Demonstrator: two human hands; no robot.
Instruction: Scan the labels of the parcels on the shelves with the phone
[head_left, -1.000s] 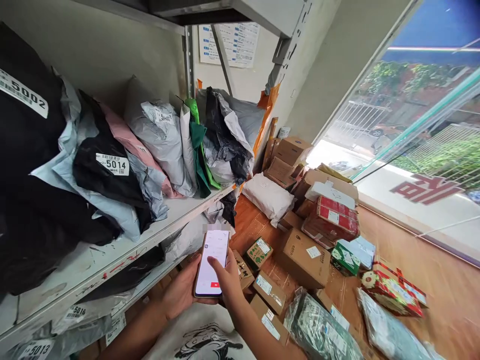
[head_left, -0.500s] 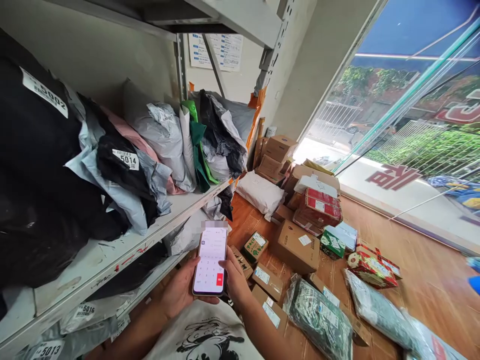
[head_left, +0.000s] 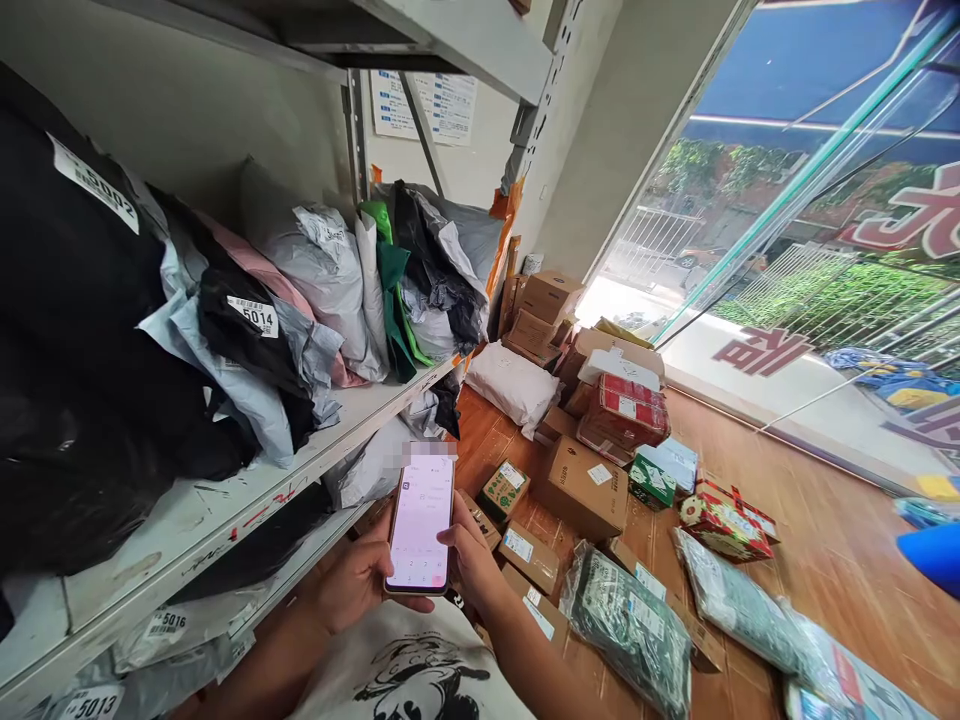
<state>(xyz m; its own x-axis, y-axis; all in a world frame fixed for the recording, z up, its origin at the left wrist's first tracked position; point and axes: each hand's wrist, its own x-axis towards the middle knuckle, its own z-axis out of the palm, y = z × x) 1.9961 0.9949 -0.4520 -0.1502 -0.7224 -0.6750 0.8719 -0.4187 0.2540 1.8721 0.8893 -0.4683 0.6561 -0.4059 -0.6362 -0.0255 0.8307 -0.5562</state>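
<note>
A smartphone point(head_left: 421, 520) with a lit, pale pink screen is held upright in front of my shirt. Its keypad shows only near the bottom of the screen. My left hand point(head_left: 366, 572) is wrapped round the phone's left side and lower edge. On the right side, my right hand point(head_left: 471, 555) grips the phone, with the thumb over the screen's right edge. Left of the hands, a shelf point(head_left: 157, 540) holds plastic-wrapped parcels, among them a black one point(head_left: 251, 318) labelled 5014.
Cardboard boxes point(head_left: 581, 487), a red box point(head_left: 628, 408) and a green plastic-wrapped parcel point(head_left: 630, 625) lie on the wooden floor point(head_left: 847, 530) to the right. A glass pane point(head_left: 810, 230) stands beyond. A lower shelf holds more parcels point(head_left: 165, 625).
The keypad on the phone's screen has slid lower. My right thumb has moved slightly up the screen. The view has shifted a little to the right, and more of a blue object shows at the right edge.
</note>
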